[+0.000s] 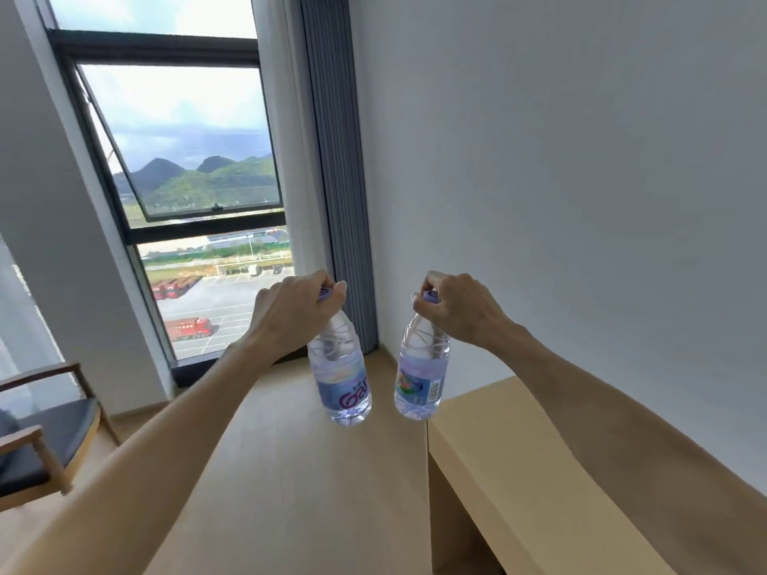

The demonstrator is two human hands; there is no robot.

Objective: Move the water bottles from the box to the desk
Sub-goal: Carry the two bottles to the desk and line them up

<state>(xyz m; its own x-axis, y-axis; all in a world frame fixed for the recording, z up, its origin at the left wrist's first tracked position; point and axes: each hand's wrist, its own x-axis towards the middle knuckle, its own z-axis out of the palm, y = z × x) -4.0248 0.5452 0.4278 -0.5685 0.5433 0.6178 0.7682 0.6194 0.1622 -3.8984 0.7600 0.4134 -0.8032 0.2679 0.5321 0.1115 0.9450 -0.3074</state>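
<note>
Step in hand: carrying two water bottles toward the desk, judging by where things lie — neither is set down yet.
Left hand: fingers curled round the purple cap and neck of the left bottle, which hangs below the hand, tilted a little, over open floor.
Right hand: grips the right bottle the same way, by cap and neck; its base hangs near the desk's far left corner, not touching it.
Bottles: side by side but apart, both clear with pale labels, both seemingly full, though the water level is hard to read.
Desk: light wood, along the right wall, running from near right to far; its top lies below and to the right of both bottles.
Box: not in view.
Doing it well: swing both hands right until the bases are over the desktop, well in from the edge — then lower until each base sits flat before loosening the fingers. A neck grip lets a bottle swing, so steady it first.
Surroundings: window far left, grey curtain, chair near left.
</note>
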